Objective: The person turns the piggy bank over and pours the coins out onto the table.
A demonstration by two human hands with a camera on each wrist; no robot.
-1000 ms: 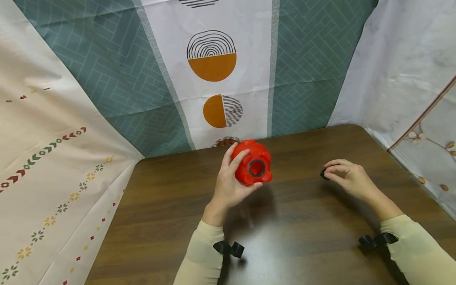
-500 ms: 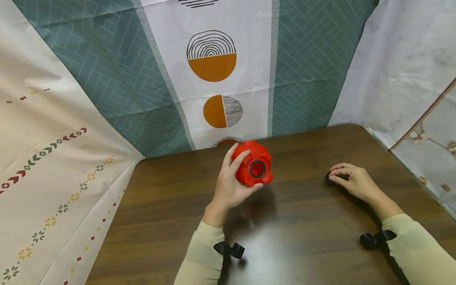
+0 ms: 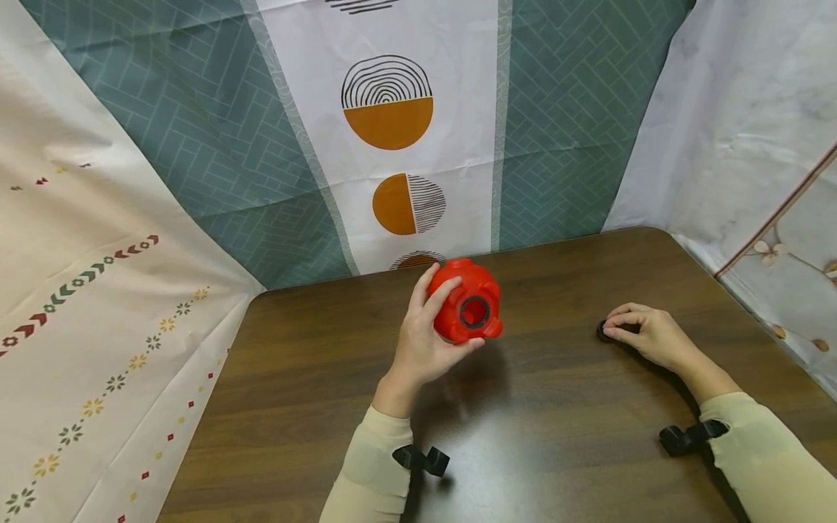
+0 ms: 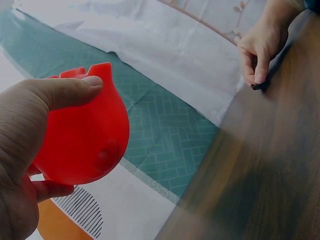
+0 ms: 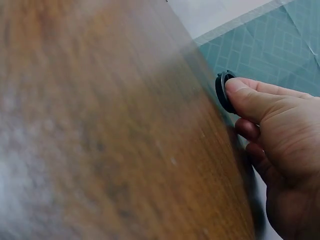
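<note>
Patterned cloth (image 3: 562,109) behind the far edge of the brown bench (image 3: 294,399). Red container (image 4: 87,132) up off the bench, round dark-rimmed hole (image 3: 474,312) facing near and a bit right. Left hand (image 3: 421,345) has it, fingers spread wide round the body. Right hand (image 3: 647,338) at the right: thumb and fingertips almost together, pinching a black ring (image 5: 220,92). Can't tell if the ring touches the bench. Key relation: ring well to the right of the hole, on edge in the right wrist view, just left of the right hand's palm. Versus one second ago: right hand and ring slightly farther right and lower, gap slightly wider; left hand, container barely moved.
</note>
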